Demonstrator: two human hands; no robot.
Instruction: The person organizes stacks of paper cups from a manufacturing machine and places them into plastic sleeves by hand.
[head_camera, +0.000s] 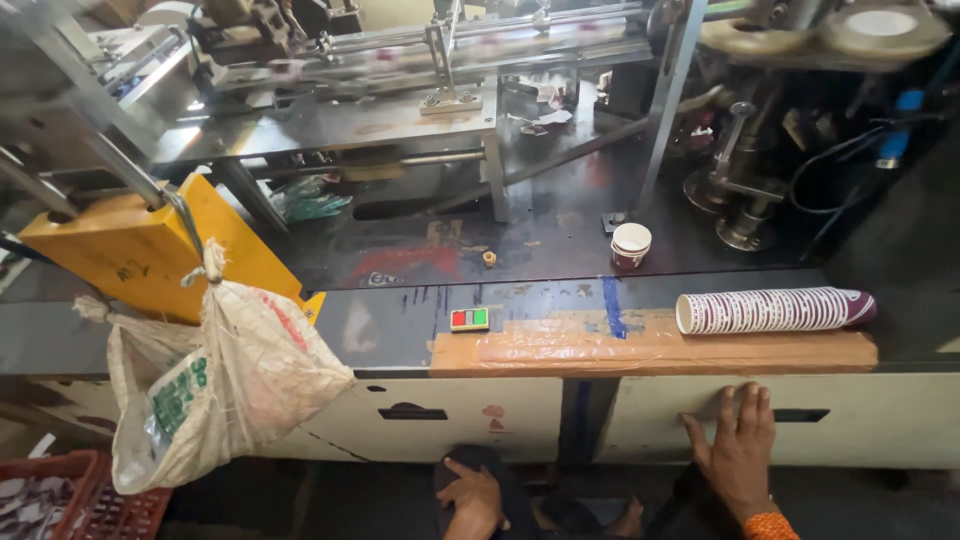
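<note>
The right hand is lying flat and open, holding nothing, on the machine's front panel; the stack of cups is lying finished just beyond, one cup standing farther off.

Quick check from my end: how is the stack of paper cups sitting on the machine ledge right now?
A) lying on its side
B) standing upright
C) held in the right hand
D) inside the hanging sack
A: the cup stack lies on its side on the taped ledge, open end to the left, while the right hand rests flat on the panel below it.
</note>
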